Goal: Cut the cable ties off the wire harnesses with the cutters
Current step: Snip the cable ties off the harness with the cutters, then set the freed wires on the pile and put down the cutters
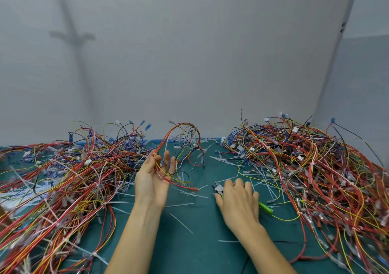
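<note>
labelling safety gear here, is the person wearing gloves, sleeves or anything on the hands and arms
No gloves: the left hand and right hand are bare, with no ring, watch or bracelet visible. The left forearm and right forearm are bare too, no sleeve in view.

Left hand (pixel 152 175) holding looped wire harness (pixel 181 135), right hand (pixel 239 201) curled over cutters (pixel 218 189) — teal mat (pixel 189 254), cable ties (pixel 181 223) scattered.

cam: head, sole view, wide-angle | from: above near edge of green mat (pixel 200 242) | faces: forward and down | range: close, left hand (pixel 152 179) and right hand (pixel 239 200) low-centre | top half: wall (pixel 200 52)
</note>
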